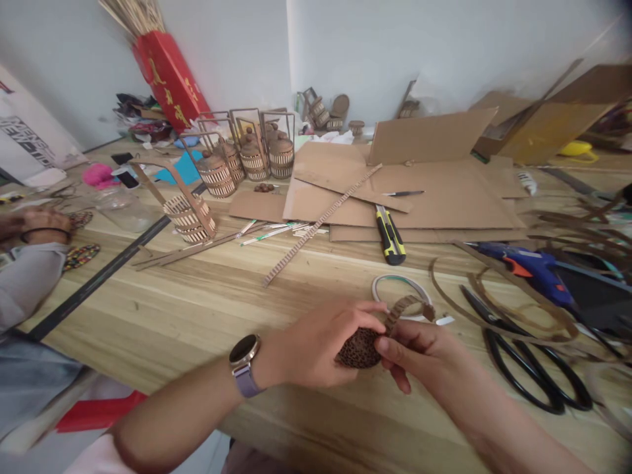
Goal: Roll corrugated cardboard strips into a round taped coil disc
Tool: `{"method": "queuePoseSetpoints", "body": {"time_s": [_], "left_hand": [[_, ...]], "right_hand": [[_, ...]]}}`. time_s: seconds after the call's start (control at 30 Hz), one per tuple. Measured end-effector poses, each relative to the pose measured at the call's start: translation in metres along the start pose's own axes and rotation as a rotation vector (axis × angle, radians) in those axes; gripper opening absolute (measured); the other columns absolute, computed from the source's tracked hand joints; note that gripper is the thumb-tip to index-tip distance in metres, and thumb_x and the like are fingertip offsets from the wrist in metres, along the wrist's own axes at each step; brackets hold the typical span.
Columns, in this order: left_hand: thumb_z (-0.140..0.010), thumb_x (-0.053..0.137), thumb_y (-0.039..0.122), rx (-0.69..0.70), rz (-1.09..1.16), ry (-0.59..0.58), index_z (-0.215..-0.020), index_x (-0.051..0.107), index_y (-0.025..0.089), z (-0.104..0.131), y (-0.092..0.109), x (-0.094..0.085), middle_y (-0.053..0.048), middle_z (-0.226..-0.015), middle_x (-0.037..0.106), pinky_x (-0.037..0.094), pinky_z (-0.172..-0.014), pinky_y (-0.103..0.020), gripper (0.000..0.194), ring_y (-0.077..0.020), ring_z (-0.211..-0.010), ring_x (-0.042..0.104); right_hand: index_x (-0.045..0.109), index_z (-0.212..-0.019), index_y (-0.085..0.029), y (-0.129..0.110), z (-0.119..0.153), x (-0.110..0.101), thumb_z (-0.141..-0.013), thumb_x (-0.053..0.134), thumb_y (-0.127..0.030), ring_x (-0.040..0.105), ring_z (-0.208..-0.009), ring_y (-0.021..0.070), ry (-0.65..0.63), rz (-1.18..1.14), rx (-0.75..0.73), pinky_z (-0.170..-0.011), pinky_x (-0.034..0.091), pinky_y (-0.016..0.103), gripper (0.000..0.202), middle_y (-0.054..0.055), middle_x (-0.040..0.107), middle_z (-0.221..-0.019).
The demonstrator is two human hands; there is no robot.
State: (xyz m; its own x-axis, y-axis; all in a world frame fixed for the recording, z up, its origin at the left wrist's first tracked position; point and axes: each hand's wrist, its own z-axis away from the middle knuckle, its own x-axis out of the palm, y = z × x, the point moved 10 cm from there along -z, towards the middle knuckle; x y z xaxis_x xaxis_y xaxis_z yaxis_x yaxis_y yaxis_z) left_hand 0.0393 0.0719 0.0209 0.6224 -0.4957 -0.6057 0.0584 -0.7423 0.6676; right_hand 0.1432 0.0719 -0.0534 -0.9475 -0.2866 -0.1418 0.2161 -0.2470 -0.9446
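Observation:
My left hand [320, 339], with a watch on its wrist, is wrapped round a brown coil of corrugated strip [359, 349] near the table's front edge. My right hand [412, 349] pinches the loose corrugated strip [402, 306] where it meets the coil's right side; the strip's free end curves up and to the right. Just behind the hands lies a white ring-shaped roll [380, 280]. Black-handled scissors [533, 362] rest to the right of my right hand.
Small striped baskets [190, 217] stand at the back left. Cardboard sheets [444, 197], a yellow-black cutter [390, 237] and a long corrugated strip [316, 227] lie beyond my hands. A blue glue gun [530, 270] is at the right. Another person's hand [44, 224] is at the far left.

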Motion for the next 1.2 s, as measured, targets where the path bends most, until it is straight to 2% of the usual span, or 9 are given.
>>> {"method": "queuePoseSetpoints", "body": {"time_s": [0.1,0.17,0.3,0.4,0.53,0.63,0.8,0.93,1.2], "left_hand": [[-0.086,0.070,0.026,-0.098,-0.053,0.125,-0.146,0.028,0.020,0.002,-0.007,-0.008,-0.019,-0.146,0.048,0.043,-0.110,-0.045,0.073,-0.0295,-0.136,0.049],[-0.086,0.072,0.033,-0.164,-0.092,0.174,-0.148,0.026,0.021,0.003,-0.010,-0.011,-0.018,-0.146,0.049,0.044,-0.110,-0.045,0.078,-0.0301,-0.133,0.051],[-0.091,0.066,0.031,-0.206,-0.186,0.228,-0.139,0.036,0.020,0.004,-0.008,-0.012,-0.014,-0.133,0.059,0.049,-0.103,-0.040,0.058,-0.0264,-0.122,0.059],[-0.091,0.066,0.033,-0.234,-0.251,0.236,-0.132,0.041,0.018,0.004,-0.008,-0.011,-0.013,-0.122,0.063,0.052,-0.095,-0.039,0.050,-0.0263,-0.112,0.062],[-0.087,0.067,0.024,-0.261,-0.274,0.197,-0.122,0.045,0.018,0.005,-0.013,-0.007,-0.011,-0.111,0.065,0.053,-0.085,-0.038,0.042,-0.0260,-0.101,0.064],[-0.084,0.066,0.019,-0.234,-0.245,0.150,-0.119,0.046,0.018,0.004,-0.012,-0.004,-0.009,-0.106,0.065,0.053,-0.080,-0.036,0.040,-0.0244,-0.096,0.064],[-0.089,0.064,0.023,-0.202,-0.270,0.071,-0.116,0.047,0.019,0.001,-0.011,-0.001,-0.008,-0.106,0.064,0.051,-0.080,-0.034,0.032,-0.0236,-0.095,0.063],[-0.092,0.061,0.024,-0.135,-0.298,-0.006,-0.115,0.046,0.017,0.000,-0.008,0.006,-0.010,-0.106,0.063,0.051,-0.080,-0.034,0.028,-0.0234,-0.096,0.062],[-0.092,0.057,0.019,-0.033,-0.428,-0.147,-0.115,0.050,0.014,0.001,-0.005,0.015,-0.012,-0.106,0.063,0.051,-0.082,-0.034,0.024,-0.0232,-0.097,0.061]], "right_hand": [[0.060,-0.061,-0.020,-0.004,0.000,-0.007,-0.072,0.066,-0.072,0.046,-0.045,0.0104,0.106,-0.056,-0.006,-0.051,0.035,0.027,0.053,-0.002,0.056,-0.048],[0.062,-0.062,-0.020,-0.006,0.001,-0.011,-0.069,0.069,-0.072,0.047,-0.046,0.0109,0.168,-0.084,0.009,-0.051,0.035,0.028,0.053,-0.001,0.057,-0.048],[0.061,-0.061,-0.020,-0.007,0.003,-0.009,-0.065,0.071,-0.073,0.049,-0.046,0.0115,0.203,-0.130,0.020,-0.051,0.038,0.028,0.054,-0.001,0.057,-0.048],[0.060,-0.060,-0.020,-0.005,0.003,-0.003,-0.064,0.073,-0.072,0.051,-0.047,0.0118,0.194,-0.160,0.032,-0.053,0.041,0.028,0.054,-0.001,0.059,-0.049],[0.060,-0.058,-0.022,-0.005,0.004,-0.001,-0.062,0.072,-0.074,0.054,-0.049,0.0141,0.188,-0.115,0.048,-0.053,0.044,0.029,0.054,0.001,0.060,-0.049],[0.060,-0.056,-0.023,-0.011,0.005,-0.003,-0.066,0.067,-0.074,0.054,-0.049,0.0153,0.173,0.016,0.025,-0.053,0.044,0.029,0.053,0.001,0.059,-0.046],[0.059,-0.055,-0.023,-0.021,0.007,-0.008,-0.082,0.059,-0.056,0.056,-0.052,0.0145,0.145,0.235,-0.060,-0.054,0.043,0.027,0.043,0.000,0.059,-0.049],[0.051,-0.050,-0.024,-0.027,0.009,-0.008,-0.082,0.055,-0.050,0.050,-0.046,0.0124,0.150,0.308,-0.116,-0.049,0.039,0.026,0.041,-0.002,0.054,-0.045],[0.054,-0.051,-0.023,-0.022,0.009,-0.001,-0.080,0.052,-0.050,0.052,-0.045,0.0135,0.088,0.426,-0.020,-0.047,0.036,0.026,0.039,0.000,0.057,-0.045]]}}
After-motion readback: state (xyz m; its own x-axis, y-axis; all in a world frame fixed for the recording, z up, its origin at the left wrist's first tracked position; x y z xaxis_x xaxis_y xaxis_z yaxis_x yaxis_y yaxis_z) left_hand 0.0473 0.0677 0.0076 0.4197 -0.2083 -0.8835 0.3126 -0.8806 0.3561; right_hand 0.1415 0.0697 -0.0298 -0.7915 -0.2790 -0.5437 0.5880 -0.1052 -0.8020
